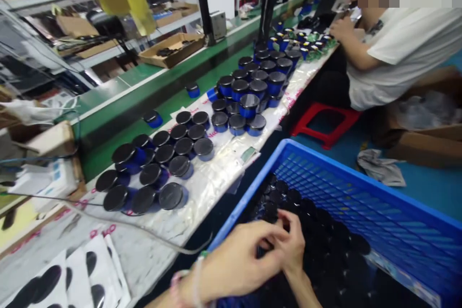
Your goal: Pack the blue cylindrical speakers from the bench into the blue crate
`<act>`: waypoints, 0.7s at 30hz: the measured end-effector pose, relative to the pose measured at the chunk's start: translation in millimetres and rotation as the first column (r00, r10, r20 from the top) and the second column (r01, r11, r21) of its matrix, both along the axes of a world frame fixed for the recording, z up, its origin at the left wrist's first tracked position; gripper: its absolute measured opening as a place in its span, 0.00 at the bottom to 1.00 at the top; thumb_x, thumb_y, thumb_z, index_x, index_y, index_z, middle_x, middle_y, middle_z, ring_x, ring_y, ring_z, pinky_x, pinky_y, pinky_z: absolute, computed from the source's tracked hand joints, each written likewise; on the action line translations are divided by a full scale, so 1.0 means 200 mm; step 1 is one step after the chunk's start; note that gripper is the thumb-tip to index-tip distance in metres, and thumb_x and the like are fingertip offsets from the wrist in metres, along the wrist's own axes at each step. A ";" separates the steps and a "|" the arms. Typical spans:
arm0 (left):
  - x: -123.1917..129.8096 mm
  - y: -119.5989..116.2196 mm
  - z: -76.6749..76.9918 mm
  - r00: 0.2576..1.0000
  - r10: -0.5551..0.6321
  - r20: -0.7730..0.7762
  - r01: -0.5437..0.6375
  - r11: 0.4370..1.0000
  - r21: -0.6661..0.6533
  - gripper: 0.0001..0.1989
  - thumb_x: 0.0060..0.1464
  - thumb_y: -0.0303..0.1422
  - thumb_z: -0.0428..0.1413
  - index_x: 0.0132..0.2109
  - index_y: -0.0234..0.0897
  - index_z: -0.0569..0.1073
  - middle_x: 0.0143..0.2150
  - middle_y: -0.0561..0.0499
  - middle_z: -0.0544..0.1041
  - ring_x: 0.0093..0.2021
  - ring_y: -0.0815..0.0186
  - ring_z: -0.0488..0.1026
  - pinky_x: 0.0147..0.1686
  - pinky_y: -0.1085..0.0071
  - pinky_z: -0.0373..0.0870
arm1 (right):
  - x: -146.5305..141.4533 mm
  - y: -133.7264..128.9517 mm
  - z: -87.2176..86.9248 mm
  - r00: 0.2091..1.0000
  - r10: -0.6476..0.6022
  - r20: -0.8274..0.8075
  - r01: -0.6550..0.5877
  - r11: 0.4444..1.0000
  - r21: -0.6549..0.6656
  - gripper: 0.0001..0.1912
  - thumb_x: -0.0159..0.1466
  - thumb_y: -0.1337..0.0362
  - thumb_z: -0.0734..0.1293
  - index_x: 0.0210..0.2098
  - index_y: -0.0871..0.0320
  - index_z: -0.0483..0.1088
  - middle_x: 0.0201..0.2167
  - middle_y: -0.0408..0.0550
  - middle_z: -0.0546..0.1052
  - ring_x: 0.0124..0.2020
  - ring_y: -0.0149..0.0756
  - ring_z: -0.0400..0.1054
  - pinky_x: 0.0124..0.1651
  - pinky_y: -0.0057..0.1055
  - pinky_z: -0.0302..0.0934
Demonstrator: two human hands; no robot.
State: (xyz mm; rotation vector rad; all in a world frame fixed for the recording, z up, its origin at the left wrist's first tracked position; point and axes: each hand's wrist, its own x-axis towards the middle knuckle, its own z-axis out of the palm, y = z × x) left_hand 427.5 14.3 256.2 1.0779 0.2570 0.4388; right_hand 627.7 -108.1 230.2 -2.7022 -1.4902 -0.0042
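My left hand (241,255), with bands on its wrist, is over the near side of a blue plastic crate (335,168). Its fingers are curled toward the thumb. Against it is my right hand (294,243), the fingers bent and their tips meeting the left fingers. A dark patch shows between the hands, but I cannot make out whether it is a held piece or the crate's contents. Below them, rows of round black-topped pieces (314,214) fill the crate.
On the bench left of the crate stand many blue cylinders with black tops (173,196). White sheets with black discs (97,269) lie at the near left, beside a grey cable (144,231). A co-worker (411,57) sits beyond, near a red stool (325,120).
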 end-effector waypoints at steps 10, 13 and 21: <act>-0.70 0.32 -0.60 0.111 0.533 -0.839 0.118 0.831 0.543 0.39 0.51 0.44 0.48 0.67 0.45 0.44 0.64 0.47 0.47 0.58 0.52 0.53 0.50 0.52 0.58 | -1.01 0.74 -0.14 0.745 0.641 -0.183 -0.655 0.652 -0.384 0.45 0.51 0.64 0.67 0.65 0.48 0.45 0.64 0.49 0.24 0.61 0.67 0.34 0.50 0.58 0.51; -0.68 0.36 -0.57 0.121 0.427 -0.896 0.229 0.866 0.443 0.37 0.57 0.44 0.43 0.68 0.41 0.36 0.64 0.45 0.49 0.57 0.55 0.56 0.51 0.56 0.58 | -1.07 0.80 -0.23 0.833 0.538 -0.127 -0.530 0.714 -0.456 0.43 0.49 0.65 0.67 0.63 0.53 0.50 0.64 0.52 0.21 0.59 0.66 0.38 0.49 0.55 0.51; -0.56 0.34 -0.56 -0.021 0.535 -0.845 0.264 0.818 0.511 0.34 0.63 0.43 0.36 0.67 0.22 0.43 0.56 0.34 0.60 0.36 0.59 0.70 0.32 0.64 0.68 | -1.15 0.94 -0.25 0.927 0.368 0.068 -0.304 0.845 -0.440 0.29 0.63 0.59 0.54 0.63 0.56 0.49 0.62 0.59 0.43 0.45 0.50 0.60 0.40 0.44 0.60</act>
